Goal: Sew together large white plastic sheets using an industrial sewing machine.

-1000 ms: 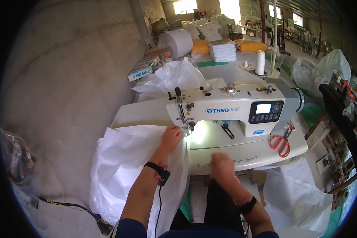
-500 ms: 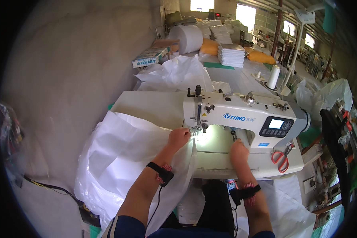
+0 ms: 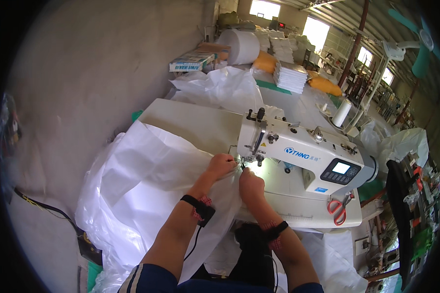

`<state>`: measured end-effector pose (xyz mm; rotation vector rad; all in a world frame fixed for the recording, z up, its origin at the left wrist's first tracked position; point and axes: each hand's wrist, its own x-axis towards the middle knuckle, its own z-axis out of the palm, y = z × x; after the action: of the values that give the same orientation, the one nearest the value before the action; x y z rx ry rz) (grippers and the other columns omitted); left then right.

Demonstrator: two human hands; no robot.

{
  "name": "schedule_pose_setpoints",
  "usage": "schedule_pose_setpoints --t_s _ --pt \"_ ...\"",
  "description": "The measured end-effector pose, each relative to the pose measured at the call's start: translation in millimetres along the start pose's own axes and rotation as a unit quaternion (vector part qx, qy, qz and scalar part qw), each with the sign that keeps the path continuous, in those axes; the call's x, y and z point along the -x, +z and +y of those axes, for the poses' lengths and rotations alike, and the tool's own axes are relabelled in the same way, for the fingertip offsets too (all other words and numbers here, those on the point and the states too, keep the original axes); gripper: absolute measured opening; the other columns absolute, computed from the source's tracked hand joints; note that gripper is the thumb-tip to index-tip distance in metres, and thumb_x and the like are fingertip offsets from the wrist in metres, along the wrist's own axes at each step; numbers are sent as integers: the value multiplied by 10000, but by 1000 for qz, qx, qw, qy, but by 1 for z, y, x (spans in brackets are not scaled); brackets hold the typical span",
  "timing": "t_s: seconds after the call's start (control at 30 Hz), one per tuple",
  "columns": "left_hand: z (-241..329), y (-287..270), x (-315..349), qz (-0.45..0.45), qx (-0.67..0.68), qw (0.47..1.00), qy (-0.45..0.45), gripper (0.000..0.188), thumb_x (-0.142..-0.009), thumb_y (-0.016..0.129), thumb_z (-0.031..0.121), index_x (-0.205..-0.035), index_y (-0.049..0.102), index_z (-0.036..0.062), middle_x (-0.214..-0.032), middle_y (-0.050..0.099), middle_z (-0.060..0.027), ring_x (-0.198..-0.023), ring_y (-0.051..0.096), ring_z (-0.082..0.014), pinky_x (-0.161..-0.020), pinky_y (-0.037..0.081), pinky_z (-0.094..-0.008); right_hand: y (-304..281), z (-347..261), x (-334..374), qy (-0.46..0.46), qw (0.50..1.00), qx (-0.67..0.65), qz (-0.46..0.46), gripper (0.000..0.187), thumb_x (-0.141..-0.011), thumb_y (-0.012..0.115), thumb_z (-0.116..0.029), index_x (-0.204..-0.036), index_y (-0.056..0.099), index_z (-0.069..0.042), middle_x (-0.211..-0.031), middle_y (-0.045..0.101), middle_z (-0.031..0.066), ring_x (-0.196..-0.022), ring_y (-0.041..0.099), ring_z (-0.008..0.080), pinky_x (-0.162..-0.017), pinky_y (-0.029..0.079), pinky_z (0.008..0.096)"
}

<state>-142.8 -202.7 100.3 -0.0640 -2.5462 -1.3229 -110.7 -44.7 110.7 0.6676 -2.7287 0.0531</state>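
Note:
My left hand (image 3: 222, 165) is closed in a pinch on the edge of a large white woven-plastic sheet (image 3: 146, 171), close to the needle of a white sewing machine (image 3: 298, 151). The sheet spreads over the table's left part and hangs down in folds. Just right of it, my right hand (image 3: 252, 186) is closed around a small dark tool (image 3: 243, 166), whose tip points at the lit needle area. The tool is mostly hidden by my fingers, so its exact kind is unclear. Both hands are close together, left of the machine's head.
Red-handled scissors (image 3: 337, 211) lie at the right of the table, below the machine's control panel (image 3: 341, 172). Behind stand a thread cone (image 3: 342, 113), a stack of white folded sheets (image 3: 290, 77) and a big white roll (image 3: 239, 46). A wall (image 3: 107, 63) rises on the left.
My right hand has moved left with the dark tool, from under the machine's arm to beside my left hand at the needle. My left hand keeps its pinch. The view has tilted.

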Motion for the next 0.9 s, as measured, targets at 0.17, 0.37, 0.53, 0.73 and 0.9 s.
schedule_pose_setpoints --t_s 0.17,0.37,0.53,0.73,0.9 --pt "-7 2 -1 8 6 1000 16 293 -724 651 315 -782 659 28 -630 595 -142 -579 571 -219 -591 453 -336 -3 -5 -9 -6 995 90 -53 225 -787 552 -111 -979 511 0 -802 642 85 -647 658 184 -532 516 294" --pt "-8 6 2 29 6 999 -36 287 -723 670 270 -867 655 23 -767 634 -148 -652 599 -242 -623 465 -341 -8 -10 -15 -16 993 87 -72 199 -779 562 -128 -940 541 -13 -768 650 99 -665 661 213 -541 513 322" --pt "1 -19 41 179 -49 975 120 384 -741 652 238 -1061 583 37 -1158 533 -210 -1003 535 -333 -837 440 -398 -33 6 28 39 998 -22 -40 174 -846 526 -205 -864 546 -33 -713 639 131 -656 657 248 -548 508 372" --pt "-1 -101 144 94 -237 960 113 346 -761 641 165 -1077 585 36 -1225 489 -226 -1112 475 -381 -940 382 -457 -34 75 57 180 983 34 -4 274 -860 544 -329 -844 546 -56 -730 622 108 -656 646 242 -602 516 372" --pt "9 -142 224 150 -292 941 84 289 -783 638 152 -1037 605 18 -1202 511 -203 -1083 489 -372 -926 374 -442 -43 98 55 133 964 196 121 240 -829 565 -312 -804 541 -75 -826 577 103 -761 586 208 -557 479 334"
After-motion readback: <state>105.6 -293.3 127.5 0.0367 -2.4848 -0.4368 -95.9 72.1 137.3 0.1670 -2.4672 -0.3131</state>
